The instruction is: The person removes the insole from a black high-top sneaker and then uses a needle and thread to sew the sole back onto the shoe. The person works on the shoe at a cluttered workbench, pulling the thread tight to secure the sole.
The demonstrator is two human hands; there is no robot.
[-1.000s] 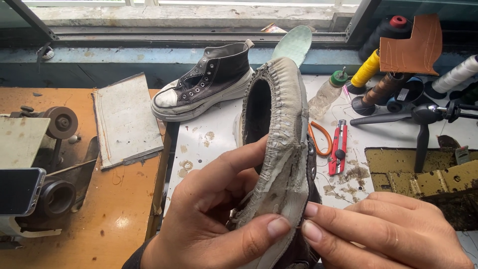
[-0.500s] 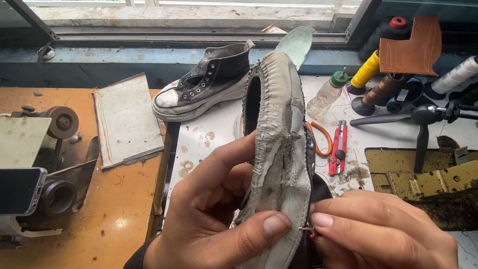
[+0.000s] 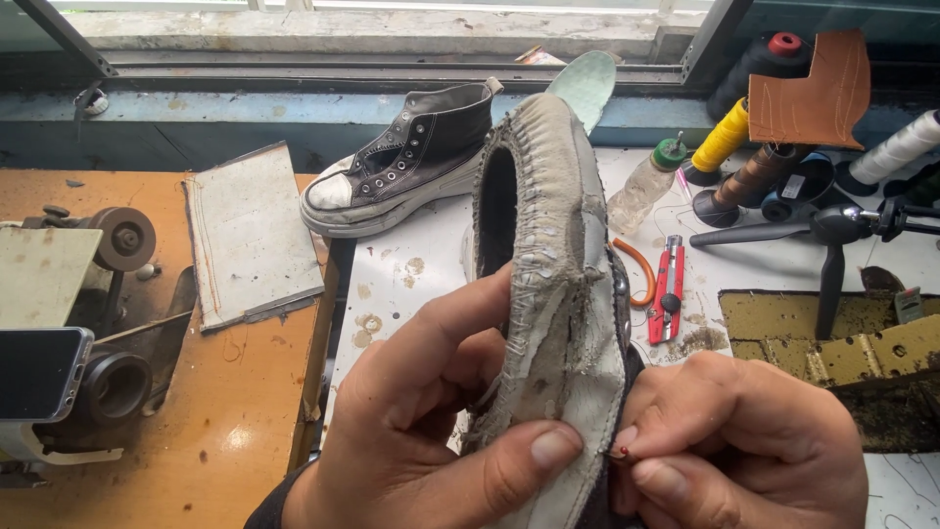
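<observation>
My left hand (image 3: 431,421) grips a worn grey shoe upper (image 3: 558,284), held upright with its stitched, sole-less underside facing me. The thumb presses across the lower front and the fingers wrap behind. My right hand (image 3: 744,441) sits against the shoe's lower right edge, thumb and forefinger pinched on a thin needle with a small red tip. Behind, a black high-top sneaker (image 3: 411,162) with a white toe cap lies on the white table (image 3: 411,274).
A red utility knife (image 3: 669,289) and an orange-handled tool (image 3: 641,269) lie right of the shoe. Thread spools (image 3: 720,147), a plastic bottle (image 3: 646,186), a brown leather piece (image 3: 813,93), a grey board (image 3: 250,235), a phone (image 3: 39,372) and a machine (image 3: 108,294) surround the table.
The shoe has turned so that its underside faces me more squarely. My right hand rose from below and closed its fingertips on the needle at the shoe's edge.
</observation>
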